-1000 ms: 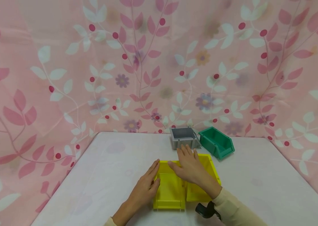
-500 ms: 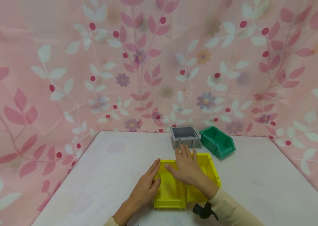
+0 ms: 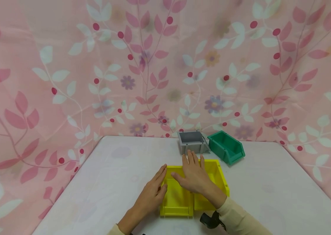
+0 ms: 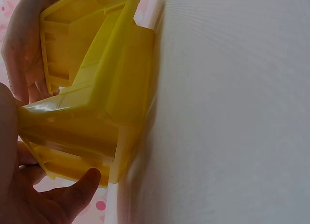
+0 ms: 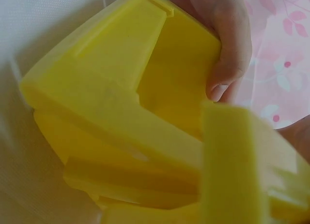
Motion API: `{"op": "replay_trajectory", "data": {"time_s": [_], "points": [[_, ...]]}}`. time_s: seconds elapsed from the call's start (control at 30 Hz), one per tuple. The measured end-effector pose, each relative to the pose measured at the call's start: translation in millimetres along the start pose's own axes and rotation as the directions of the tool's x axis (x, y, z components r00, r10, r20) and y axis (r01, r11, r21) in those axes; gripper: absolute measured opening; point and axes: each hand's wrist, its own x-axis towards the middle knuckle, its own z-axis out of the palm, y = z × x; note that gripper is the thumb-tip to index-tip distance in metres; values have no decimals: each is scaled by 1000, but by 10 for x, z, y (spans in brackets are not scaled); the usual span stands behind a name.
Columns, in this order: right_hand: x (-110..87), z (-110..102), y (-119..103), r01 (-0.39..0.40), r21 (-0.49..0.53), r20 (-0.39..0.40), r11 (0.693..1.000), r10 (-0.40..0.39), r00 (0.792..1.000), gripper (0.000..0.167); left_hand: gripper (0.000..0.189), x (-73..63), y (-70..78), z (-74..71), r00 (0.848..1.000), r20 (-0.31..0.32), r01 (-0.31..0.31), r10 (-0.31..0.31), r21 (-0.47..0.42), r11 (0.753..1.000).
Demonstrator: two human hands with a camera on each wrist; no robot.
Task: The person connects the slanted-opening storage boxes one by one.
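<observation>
Two yellow open-front bins stand side by side on the table. My left hand (image 3: 150, 195) lies along the outer left side of the left bin (image 3: 177, 194), its fingers fairly straight and the tips at the back corner. The left wrist view shows its thumb (image 4: 85, 190) low beside that bin's wall. Across the adjoining walls stretches my right hand (image 3: 196, 178), fingers straight and thumb spread over the left bin. It covers part of the right bin (image 3: 219, 178). Close up in the right wrist view, the yellow walls (image 5: 116, 88) meet near the middle.
Behind the yellow bins a grey bin (image 3: 192, 143) stands at the table's back edge. A green bin (image 3: 225, 147) sits angled to its right. A pink floral cloth (image 3: 165, 65) hangs behind the white table (image 3: 109, 169). A black device (image 3: 209, 220) hangs under the right wrist.
My right hand has shifted slightly to the left over the bins. The left hand and both yellow bins stay practically in place.
</observation>
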Motion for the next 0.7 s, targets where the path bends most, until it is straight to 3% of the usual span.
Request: {"op": "replay_trajectory", "data": {"time_s": [0.7], "points": [[-17,90,8,-1,1,-15,1000,1,1000,85,58,3,15,-1,1000,4,10,-10,12,1000]]}}
